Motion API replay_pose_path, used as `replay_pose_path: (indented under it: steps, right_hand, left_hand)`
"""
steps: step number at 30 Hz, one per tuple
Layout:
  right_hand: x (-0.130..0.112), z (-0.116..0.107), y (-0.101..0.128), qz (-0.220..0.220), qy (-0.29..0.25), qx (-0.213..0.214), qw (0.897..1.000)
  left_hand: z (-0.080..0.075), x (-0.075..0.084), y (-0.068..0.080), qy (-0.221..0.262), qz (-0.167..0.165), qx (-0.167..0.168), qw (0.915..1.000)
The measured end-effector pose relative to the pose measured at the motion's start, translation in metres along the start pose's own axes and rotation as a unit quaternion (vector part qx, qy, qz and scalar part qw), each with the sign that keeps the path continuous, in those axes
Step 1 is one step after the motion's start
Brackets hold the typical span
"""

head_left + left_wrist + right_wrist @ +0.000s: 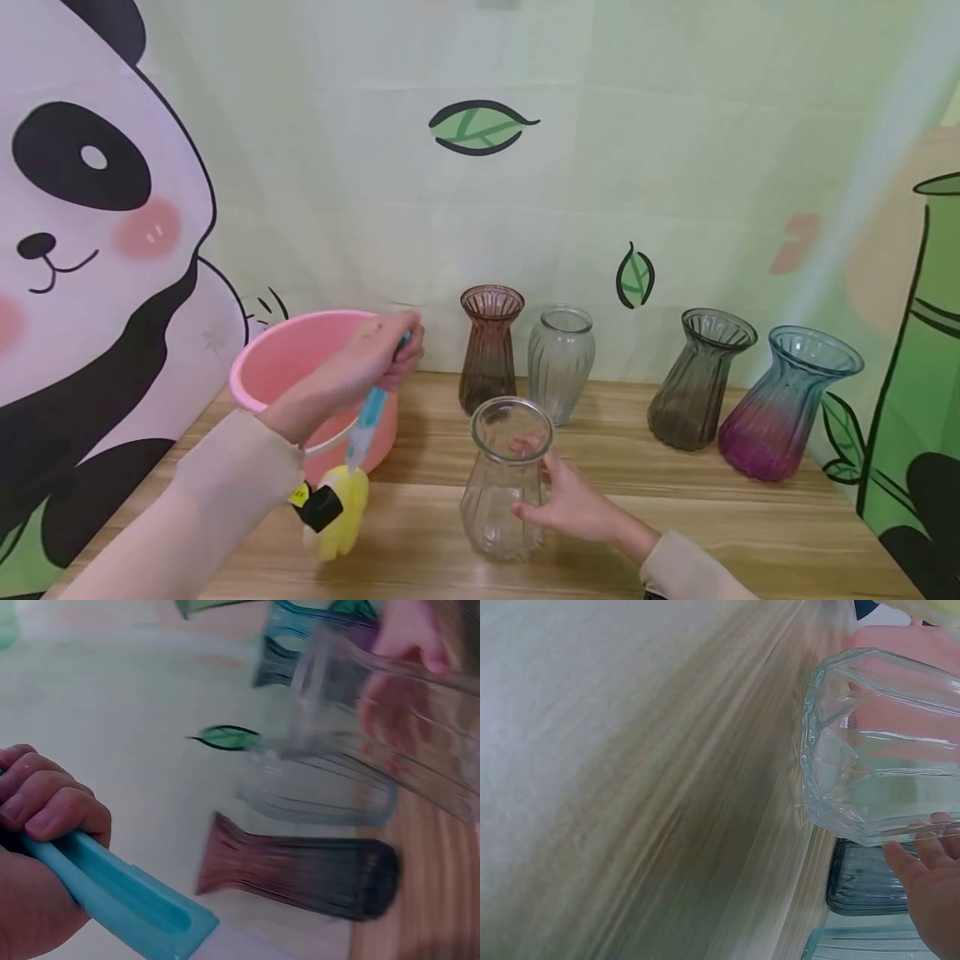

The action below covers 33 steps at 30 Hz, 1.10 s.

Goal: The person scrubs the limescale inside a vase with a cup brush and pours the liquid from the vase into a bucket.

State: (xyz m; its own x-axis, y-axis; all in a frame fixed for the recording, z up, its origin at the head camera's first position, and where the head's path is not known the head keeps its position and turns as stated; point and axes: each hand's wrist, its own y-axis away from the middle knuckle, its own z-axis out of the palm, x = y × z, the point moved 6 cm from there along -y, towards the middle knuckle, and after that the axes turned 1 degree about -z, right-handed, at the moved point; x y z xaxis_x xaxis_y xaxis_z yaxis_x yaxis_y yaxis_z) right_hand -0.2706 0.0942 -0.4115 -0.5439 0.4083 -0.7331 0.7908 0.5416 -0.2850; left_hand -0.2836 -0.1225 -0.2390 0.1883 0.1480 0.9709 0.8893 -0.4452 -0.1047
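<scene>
Near the front of the wooden table (675, 508), the right hand (577, 504) cups the clear ribbed glass vase (504, 483), while the left hand (382, 354) grips a turquoise-handled yellow sponge brush (352, 467) beside the pink plastic bucket (300, 358).

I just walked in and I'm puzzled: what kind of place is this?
Probably a staged set, not a home: a printed panda backdrop, a wooden table, a row of ribbed glass vases and a pink plastic bucket.
</scene>
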Motion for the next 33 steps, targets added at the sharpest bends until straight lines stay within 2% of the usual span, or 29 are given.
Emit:
replay_pose_path:
  steps: [5,8,11,15,17,19,20,22,25,26,28,33]
  right_hand:
    - [0.001,0.001,0.000,-0.001,-0.001,0.001,1.000]
    - [0.003,0.001,0.000,0.000,-0.005,0.002,1.000]
    - [0.004,0.002,0.000,0.002,-0.009,0.004,1.000]
    - [0.005,0.002,0.001,0.008,-0.011,0.005,1.000]
    - [0.004,0.002,0.001,0.009,-0.011,0.005,1.000]
    - [0.003,0.002,0.002,0.009,-0.009,0.007,1.000]
    - [0.003,0.002,0.002,0.007,-0.010,0.008,1.000]
    - [0.002,0.002,0.002,0.006,-0.010,0.010,1.000]
    - [0.002,0.003,0.002,0.007,-0.012,0.010,1.000]
    - [0.002,0.003,0.001,0.007,-0.012,0.010,1.000]
    - [0.002,0.003,0.001,0.010,-0.010,0.010,1.000]
    - [-0.007,0.001,0.003,0.015,-0.020,0.010,1.000]
  left_hand:
    - [0.018,-0.042,-0.019,-0.057,-0.087,-0.024,0.9942]
    - [0.028,-0.066,-0.027,-0.076,-0.123,-0.030,0.9890]
    - [0.035,-0.089,-0.034,-0.096,-0.147,-0.021,0.9842]
    - [0.040,-0.114,-0.044,-0.112,-0.155,0.012,0.9815]
    - [0.040,-0.124,-0.049,-0.133,-0.143,0.036,0.9800]
    - [0.039,-0.131,-0.054,-0.160,-0.116,0.064,0.9781]
    - [0.038,-0.134,-0.056,-0.187,-0.096,0.080,0.9744]
    - [0.037,-0.140,-0.058,-0.244,-0.069,0.105,0.9616]
    - [0.038,-0.150,-0.058,-0.326,-0.053,0.134,0.9344]
    - [0.038,-0.154,-0.058,-0.348,-0.056,0.139,0.9253]
    - [0.039,-0.163,-0.057,-0.375,-0.073,0.145,0.9126]
    - [0.042,-0.184,-0.056,-0.406,-0.120,0.138,0.8955]
